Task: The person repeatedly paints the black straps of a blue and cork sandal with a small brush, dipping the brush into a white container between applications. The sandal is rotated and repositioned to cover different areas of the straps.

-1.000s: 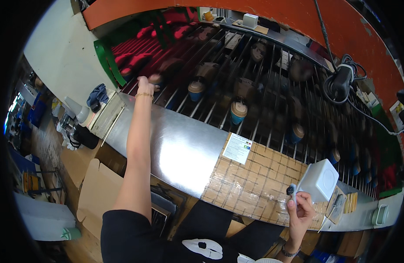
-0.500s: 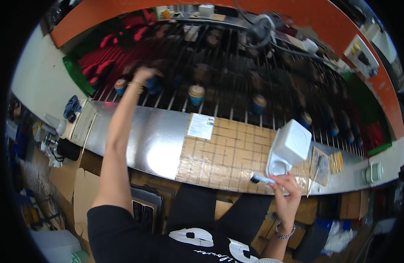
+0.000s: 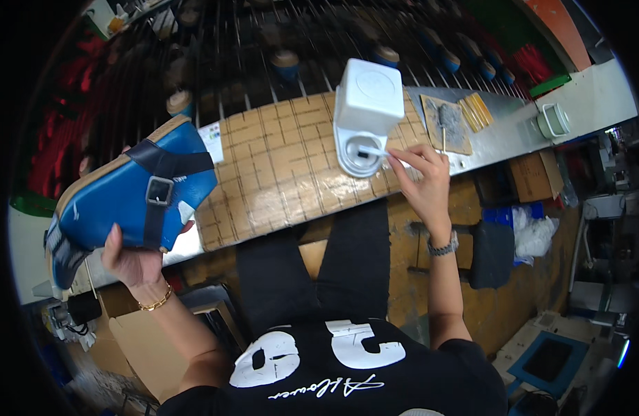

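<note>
A blue boot (image 3: 111,197) with black straps, a square metal buckle and a tan sole edge is tilted on its side at the left. My left hand (image 3: 134,263) grips it from below, the thumb on its near side; the other fingers are mostly hidden behind it. Between thumb and fingers of my right hand (image 3: 425,182) is a small brush with a pale handle (image 3: 377,151). Its dark tip is inside the round cup (image 3: 361,166) at the foot of a white dispenser (image 3: 369,104).
Patterned brown cardboard (image 3: 278,166) covers the bench front, partly under a printed sheet (image 3: 212,141). Behind it, several boots stand on a rack of metal rods. Right of the dispenser lie a wooden-handled brush (image 3: 444,125), yellow sticks (image 3: 477,112) and a green cup (image 3: 554,121).
My left hand has come back from the rack and now holds the blue boot. My right hand has brought the small brush tip into the dispenser's cup. The view has swung right.
</note>
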A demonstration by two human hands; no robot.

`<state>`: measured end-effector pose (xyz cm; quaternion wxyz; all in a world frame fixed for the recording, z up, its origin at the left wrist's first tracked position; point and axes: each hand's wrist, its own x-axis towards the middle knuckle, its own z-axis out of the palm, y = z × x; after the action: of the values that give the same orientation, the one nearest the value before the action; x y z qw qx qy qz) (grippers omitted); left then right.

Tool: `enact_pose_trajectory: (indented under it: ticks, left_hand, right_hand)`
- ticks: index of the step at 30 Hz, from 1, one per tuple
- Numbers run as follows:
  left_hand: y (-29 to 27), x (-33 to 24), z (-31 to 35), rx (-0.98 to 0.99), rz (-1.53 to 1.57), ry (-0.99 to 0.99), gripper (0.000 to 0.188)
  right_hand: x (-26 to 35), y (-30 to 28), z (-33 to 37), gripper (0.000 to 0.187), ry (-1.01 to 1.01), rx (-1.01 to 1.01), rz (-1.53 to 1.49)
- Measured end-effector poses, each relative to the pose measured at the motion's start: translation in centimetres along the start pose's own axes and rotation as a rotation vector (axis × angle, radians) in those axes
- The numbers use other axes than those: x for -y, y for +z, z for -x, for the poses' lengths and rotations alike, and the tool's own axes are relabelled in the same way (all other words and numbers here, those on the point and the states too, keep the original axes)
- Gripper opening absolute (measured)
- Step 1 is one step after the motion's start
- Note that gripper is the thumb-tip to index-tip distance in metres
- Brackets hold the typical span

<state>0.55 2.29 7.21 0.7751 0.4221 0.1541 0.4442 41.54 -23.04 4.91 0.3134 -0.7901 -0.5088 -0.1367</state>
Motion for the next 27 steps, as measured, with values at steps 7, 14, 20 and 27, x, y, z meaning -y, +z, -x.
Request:
enact_pose_trajectory:
  ticks: [7,14,20,27]
  left_hand:
    - [4.0,1.0,3.4,0.136,0.254,0.224,0.079]
    - [9.0,4.2,3.7,-0.209,-0.028,0.457,0.066]
    - [15.1,8.7,3.5,-0.284,-1.183,0.311,0.084]
    - [12.1,16.9,4.0,-0.145,-0.665,0.377,0.082]
  right_hand:
    - [0.3,0.1,-0.2,0.013,-0.067,-0.008,0.065]
    - [0.1,-0.3,1.2,0.018,0.356,0.095,-0.287]
    - [-2.7,-0.1,1.5,0.029,0.586,0.288,-0.635]
    - [1.7,-5.2,-3.4,0.025,-0.190,-0.174,-0.263]
